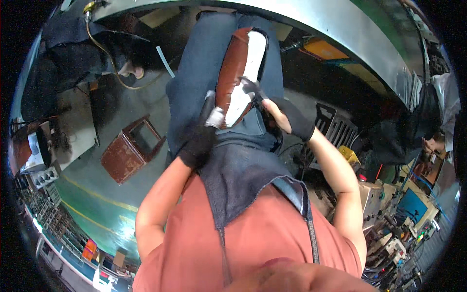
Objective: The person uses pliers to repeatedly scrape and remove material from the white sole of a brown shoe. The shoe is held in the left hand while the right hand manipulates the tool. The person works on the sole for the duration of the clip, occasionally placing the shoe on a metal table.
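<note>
Across my thighs lies a brown leather shoe upper (232, 65) with a white underside (253, 56) turned up, its long axis pointing away from me. My left hand (204, 129), in a black glove with pale wrapping on some fingers, is closed on the near left end of the shoe. On the right, my right hand (295, 116) wears a black glove that leaves the thumb bare. It grips a dark tool (254, 89), apparently pincers, whose tip reaches the shoe's white underside. Motion blur hides the tool's exact shape and part of the left fingers.
A curved metal bench edge (335, 22) runs beyond my knees. A worn brown stool (127, 151) stands on the floor at left. A hose (104, 51) hangs at upper left, near dark clothing (63, 63). A dark slatted chair (335, 129) and machinery (389, 243) are at right.
</note>
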The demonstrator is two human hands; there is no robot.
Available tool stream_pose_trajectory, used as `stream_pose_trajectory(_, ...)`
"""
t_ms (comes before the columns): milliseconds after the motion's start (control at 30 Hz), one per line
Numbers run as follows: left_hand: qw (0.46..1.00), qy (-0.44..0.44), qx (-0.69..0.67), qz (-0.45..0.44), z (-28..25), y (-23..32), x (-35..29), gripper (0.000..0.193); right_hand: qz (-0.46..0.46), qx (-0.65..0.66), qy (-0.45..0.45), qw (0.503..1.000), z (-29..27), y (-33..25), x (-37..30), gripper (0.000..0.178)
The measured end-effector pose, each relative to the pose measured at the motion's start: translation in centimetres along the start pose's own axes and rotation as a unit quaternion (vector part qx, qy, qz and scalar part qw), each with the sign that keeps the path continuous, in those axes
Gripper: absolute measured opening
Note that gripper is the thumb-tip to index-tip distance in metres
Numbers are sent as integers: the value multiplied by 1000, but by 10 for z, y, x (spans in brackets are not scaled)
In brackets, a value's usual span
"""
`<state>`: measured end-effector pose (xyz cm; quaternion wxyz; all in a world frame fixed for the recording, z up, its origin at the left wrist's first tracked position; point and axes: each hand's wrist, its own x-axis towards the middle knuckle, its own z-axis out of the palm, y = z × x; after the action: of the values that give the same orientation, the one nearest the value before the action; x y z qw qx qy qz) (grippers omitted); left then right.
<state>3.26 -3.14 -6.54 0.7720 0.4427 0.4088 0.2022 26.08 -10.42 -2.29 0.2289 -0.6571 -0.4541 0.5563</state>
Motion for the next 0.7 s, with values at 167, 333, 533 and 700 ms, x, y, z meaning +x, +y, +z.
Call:
stream_pose_trajectory(167,997,-31,63,-36,1,-2,36,37,81,71,45,993,16,49,-21,45)
stream_pose_trajectory(333,989,-49,121,64,-12,-52,58,42,34,-96,30,994,-17,12,-29,47)
stream_pose_trajectory(533,955,-107,261,88,-2,-5,49,43,-135,-359,77,920,-33,-9,-25,36)
stream_pose_trajectory(700,949,-63,275,138,-4,-19,49,36,-107,-431,-10,896,-43,-42,-10,39)
